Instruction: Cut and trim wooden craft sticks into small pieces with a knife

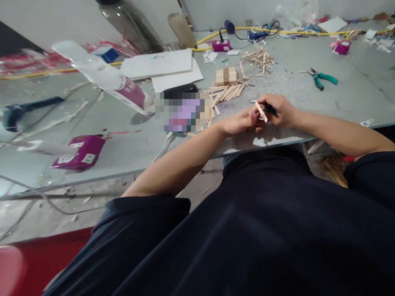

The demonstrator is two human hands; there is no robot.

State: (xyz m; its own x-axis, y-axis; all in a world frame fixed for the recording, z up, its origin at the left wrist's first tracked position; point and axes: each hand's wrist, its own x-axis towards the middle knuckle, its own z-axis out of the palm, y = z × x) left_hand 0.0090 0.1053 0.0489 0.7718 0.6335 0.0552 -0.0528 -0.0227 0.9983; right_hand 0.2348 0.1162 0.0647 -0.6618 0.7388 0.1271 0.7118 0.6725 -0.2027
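Note:
Near the table's front edge my two hands are close together. My left hand has its fingers closed on a short flat wooden stick, which slants down to the right between the hands. My right hand is wrapped round a dark tool, mostly hidden by the fingers; its kind is unclear. Just behind and to the left lie many loose wooden sticks and a banded bundle of sticks. A pile of short stick pieces is farther back.
Teal-handled pliers lie at the right. Left of the sticks are a pixelated phone-like object, a black case, white sheets and a white tube. Purple blocks and a yellow cable are also on the table.

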